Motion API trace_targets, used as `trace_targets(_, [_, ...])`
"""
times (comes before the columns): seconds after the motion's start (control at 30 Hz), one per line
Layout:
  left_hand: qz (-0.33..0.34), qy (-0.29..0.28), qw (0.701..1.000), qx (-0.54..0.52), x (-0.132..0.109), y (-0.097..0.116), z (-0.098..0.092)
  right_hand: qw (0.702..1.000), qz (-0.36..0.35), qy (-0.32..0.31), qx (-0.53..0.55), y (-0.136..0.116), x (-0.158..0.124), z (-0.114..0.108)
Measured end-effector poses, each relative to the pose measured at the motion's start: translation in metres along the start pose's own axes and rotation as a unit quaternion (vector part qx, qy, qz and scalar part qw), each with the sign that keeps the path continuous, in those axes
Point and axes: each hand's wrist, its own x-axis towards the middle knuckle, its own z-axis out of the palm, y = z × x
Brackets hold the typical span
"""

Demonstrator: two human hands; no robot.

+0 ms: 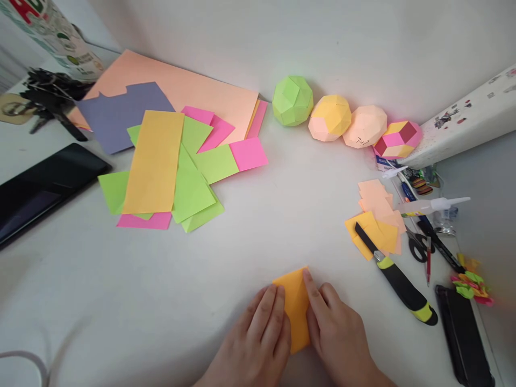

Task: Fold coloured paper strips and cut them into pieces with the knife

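Observation:
A folded piece of orange paper (296,312) lies on the table near the front edge. My left hand (258,333) holds its left side down, the fingers close together and slightly bent over it. At the right side is my right hand (338,322), its index fingertip pressing the top right corner and its thumb along the right edge. Part of the paper is hidden beneath the left fingers. Nearest on the right, a craft knife (403,285) with a black and yellow handle rests with its blade over small orange paper pieces (365,228).
Coloured paper sheets (153,161) overlap at the left beside a black tablet-like device (48,188). Several folded paper balls (293,101) line the wall. Scissors (419,247), a glue bottle (431,206) and a black case (461,333) crowd the right edge.

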Motion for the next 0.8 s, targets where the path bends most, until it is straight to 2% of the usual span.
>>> trace_targets(0.53, [0.001,-0.011,1.0,-0.004,-0.0026,0.0019,0.0017,1.0,-0.003,0.001,-0.003,0.0006,-0.0008,0.0002])
trace_targets(0.8, [0.009,-0.007,1.0,-0.013,0.0044,-0.0016,-0.0014,1.0,-0.003,0.002,-0.008,0.0003,-0.0009,0.0003])
